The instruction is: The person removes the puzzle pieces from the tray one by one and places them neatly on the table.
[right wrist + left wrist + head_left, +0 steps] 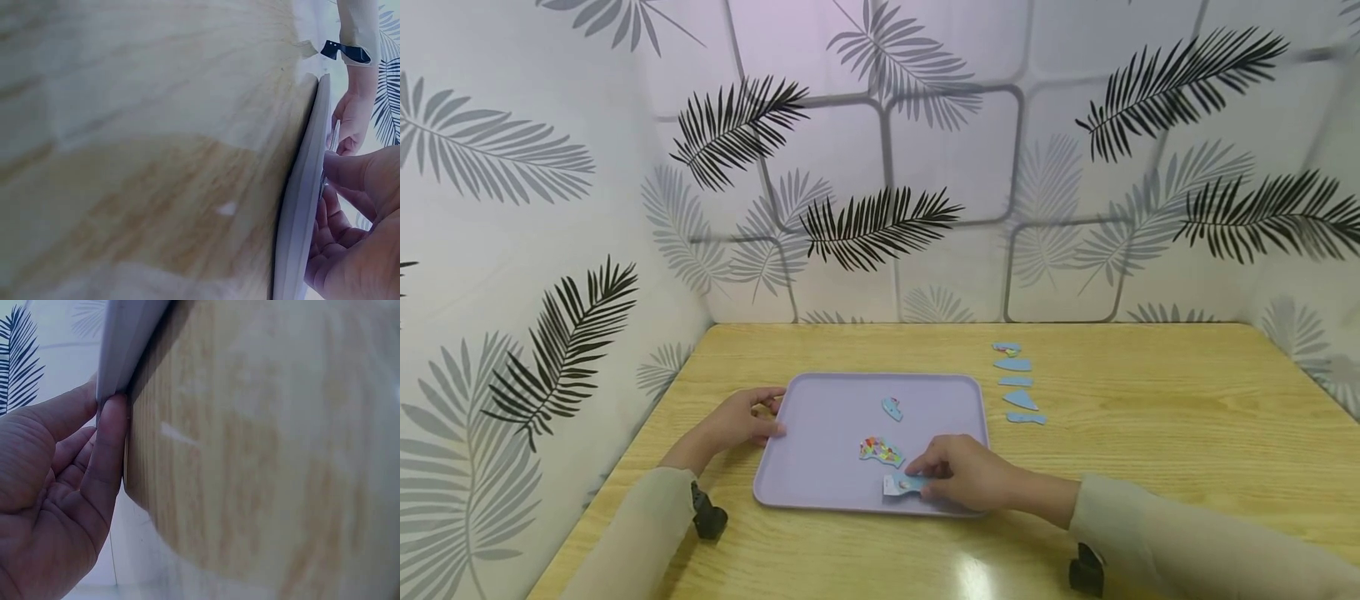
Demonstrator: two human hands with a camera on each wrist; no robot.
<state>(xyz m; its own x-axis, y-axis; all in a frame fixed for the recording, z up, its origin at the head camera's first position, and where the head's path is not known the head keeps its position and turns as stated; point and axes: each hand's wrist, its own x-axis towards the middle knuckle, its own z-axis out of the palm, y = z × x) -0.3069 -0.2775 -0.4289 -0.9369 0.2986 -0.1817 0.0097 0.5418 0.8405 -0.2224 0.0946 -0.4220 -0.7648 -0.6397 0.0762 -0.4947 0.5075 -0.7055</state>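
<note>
A lavender tray [820,492] lies on the table, and my left hand [741,419] holds its left rim. The left wrist view shows a thumb and finger pinching the tray edge [117,356]. Over the front right of the tray, my right hand [966,475] pinches a light-blue puzzle piece [895,484] with a pale end, tilted up at its left. Just behind it lies a multicoloured puzzle piece [880,451]. Farther back on the tray sits a small blue piece [892,408]. In the right wrist view, my right hand [362,212] partly hides the held piece.
Right of the tray, several blue pieces stand in a column on the wooden table [1150,433], among them a triangular piece [1021,400] and a wavy piece [1026,418]. Leaf-patterned walls [940,275] enclose the table at the back and sides.
</note>
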